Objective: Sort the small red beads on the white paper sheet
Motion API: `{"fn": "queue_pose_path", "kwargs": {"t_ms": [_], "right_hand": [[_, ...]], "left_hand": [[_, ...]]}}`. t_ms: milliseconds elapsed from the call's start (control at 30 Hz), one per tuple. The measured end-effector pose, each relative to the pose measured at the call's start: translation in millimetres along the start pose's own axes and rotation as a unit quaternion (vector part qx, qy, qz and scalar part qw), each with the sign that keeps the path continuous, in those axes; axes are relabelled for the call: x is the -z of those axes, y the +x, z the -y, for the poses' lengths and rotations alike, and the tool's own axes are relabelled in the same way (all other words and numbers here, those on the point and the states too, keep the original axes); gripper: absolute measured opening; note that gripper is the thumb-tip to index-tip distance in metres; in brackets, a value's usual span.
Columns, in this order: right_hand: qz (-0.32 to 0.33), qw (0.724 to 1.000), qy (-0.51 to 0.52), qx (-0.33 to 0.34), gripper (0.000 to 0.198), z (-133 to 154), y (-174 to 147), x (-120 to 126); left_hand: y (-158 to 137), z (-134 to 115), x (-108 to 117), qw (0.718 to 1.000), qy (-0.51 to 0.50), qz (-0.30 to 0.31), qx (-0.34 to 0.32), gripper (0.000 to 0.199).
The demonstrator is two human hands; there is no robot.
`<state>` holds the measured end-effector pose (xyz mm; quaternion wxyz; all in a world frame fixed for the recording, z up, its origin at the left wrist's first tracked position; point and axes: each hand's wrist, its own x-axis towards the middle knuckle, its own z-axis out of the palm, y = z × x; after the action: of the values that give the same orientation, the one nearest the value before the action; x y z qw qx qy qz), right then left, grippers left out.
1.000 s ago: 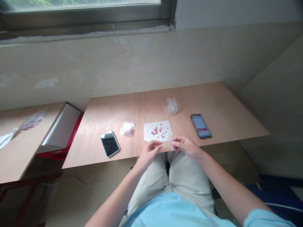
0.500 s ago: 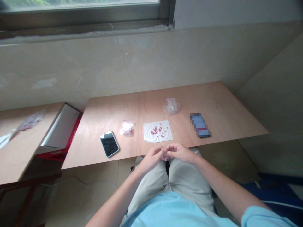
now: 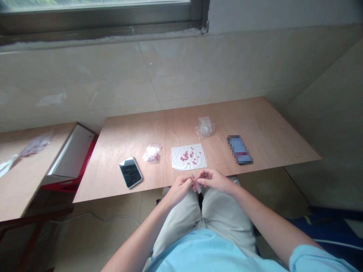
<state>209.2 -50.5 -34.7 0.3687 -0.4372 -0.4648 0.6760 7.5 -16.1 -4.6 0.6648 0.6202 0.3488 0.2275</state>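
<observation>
Small bag between both hands

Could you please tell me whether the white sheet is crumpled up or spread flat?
Spread flat: the white sheet shows all four corners on the table, with small red pieces on top.

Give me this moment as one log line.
left hand: holding small clear bag; right hand: touching same bag; small red pieces: on white sheet; clear bag pile: beyond sheet
</observation>
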Motion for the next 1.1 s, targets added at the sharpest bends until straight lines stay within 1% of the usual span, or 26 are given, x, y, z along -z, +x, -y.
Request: {"fn": "queue_pose_path", "kwargs": {"t_ms": [100, 200, 333, 433, 567, 667, 833, 1000, 1100], "right_hand": [[0.002, 1.000, 0.004, 0.008, 0.036, -1.7, 0.2, 0.7], [-0.010, 1.000, -0.006, 0.018, 0.036, -4.2, 1.5, 1.4], [-0.044, 0.997, -0.050, 0.033, 0.036, -8.4, 3.9, 4.2], [-0.057, 0.995, -0.073, 0.040, 0.034, -10.9, 5.0, 6.1], [-0.057, 0.994, -0.079, 0.046, 0.031, -10.3, 4.6, 5.2], [-0.051, 0.995, -0.072, 0.045, 0.032, -6.5, 3.1, 2.9], [-0.037, 0.996, -0.069, 0.050, 0.035, 0.3, -0.2, -2.1], [-0.050, 0.993, -0.091, 0.063, 0.034, 3.9, -2.0, -5.6], [-0.048, 0.994, -0.077, 0.065, 0.032, 5.8, -2.2, -6.2]], "left_hand": [[-0.1, -1.8, -1.3, 1.000, 0.002, -0.003, -0.003, 0.031], [0.4, -0.2, -2.1, 0.999, 0.042, -0.015, -0.004, 0.031], [1.8, 3.9, -1.8, 0.994, 0.088, -0.057, -0.014, 0.031], [3.1, 4.8, -1.5, 0.994, 0.078, -0.082, -0.005, 0.030], [4.4, 5.3, -1.3, 0.994, 0.055, -0.092, -0.003, 0.032], [4.9, 8.0, -0.9, 0.995, 0.045, -0.089, -0.012, 0.033], [4.3, 12.8, 0.2, 0.997, 0.038, -0.063, -0.014, 0.032], [3.6, 12.2, 1.0, 0.998, 0.029, -0.048, -0.013, 0.030], [3.9, 10.5, 0.6, 0.999, 0.007, -0.042, -0.014, 0.031]]}}
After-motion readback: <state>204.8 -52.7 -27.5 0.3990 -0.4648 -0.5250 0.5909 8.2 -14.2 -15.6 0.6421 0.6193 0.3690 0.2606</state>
